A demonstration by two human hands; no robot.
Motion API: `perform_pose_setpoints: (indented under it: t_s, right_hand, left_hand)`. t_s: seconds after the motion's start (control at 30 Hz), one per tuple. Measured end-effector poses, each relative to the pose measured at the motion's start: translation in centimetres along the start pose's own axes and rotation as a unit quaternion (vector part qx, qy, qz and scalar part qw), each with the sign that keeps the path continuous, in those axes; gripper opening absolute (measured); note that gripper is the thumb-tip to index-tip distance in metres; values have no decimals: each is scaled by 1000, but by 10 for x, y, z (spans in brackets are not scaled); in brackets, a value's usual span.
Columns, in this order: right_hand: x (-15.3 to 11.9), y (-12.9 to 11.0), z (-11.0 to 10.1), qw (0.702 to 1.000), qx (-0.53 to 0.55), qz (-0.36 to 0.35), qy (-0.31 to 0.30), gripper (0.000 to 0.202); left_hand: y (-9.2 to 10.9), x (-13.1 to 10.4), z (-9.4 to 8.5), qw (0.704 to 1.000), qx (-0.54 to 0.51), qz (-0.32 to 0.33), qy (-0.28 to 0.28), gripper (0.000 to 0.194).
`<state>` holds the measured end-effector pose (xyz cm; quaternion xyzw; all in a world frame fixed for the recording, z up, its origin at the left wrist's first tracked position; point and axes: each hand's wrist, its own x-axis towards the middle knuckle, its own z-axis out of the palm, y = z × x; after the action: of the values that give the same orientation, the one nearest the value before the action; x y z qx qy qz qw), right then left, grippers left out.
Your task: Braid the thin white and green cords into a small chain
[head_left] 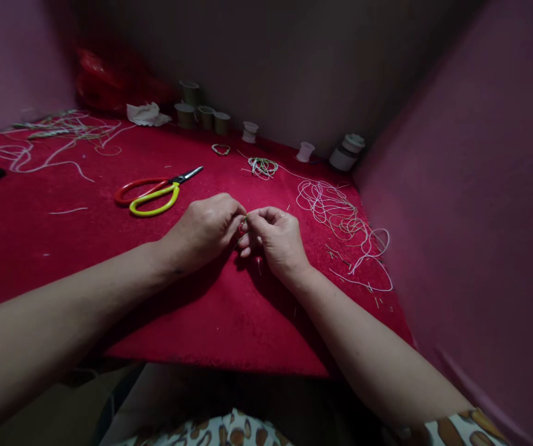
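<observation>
Close together over the red cloth, my two hands meet at a small piece of green cord (246, 219). My left hand (208, 226) is closed, thumb and forefinger pinching the cord from the left. From the right, my right hand (279, 238) pinches it between thumb and forefinger, its other fingers curled beneath. Most of the cord is hidden by my fingers. To the left of my left hand lie scissors (157, 193) with one red and one yellow handle, blades pointing away to the right.
Tangled pale cord (329, 207) spreads at the right with small cut ends. Another tangle (69, 133) lies far left. Green cord spools (185, 116), a white spool (305, 152) and a white-lidded jar (347, 152) line the back. A knotted green-white bundle (262, 166) lies beyond my hands.
</observation>
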<state>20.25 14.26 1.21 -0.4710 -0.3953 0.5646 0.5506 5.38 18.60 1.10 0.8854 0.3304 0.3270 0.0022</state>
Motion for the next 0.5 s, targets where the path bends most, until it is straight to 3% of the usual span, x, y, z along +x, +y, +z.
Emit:
perform_pose_setpoints:
  t_s: [0.33,0.5]
  right_hand:
    - [-2,1,2,1000,16,-6,-4,14]
    - [-2,1,3,1000,25,4,-9,12]
  left_hand:
    - [7,-2,0,991,97,85,27,19]
    - [6,-2,0,991,78,99,46,18]
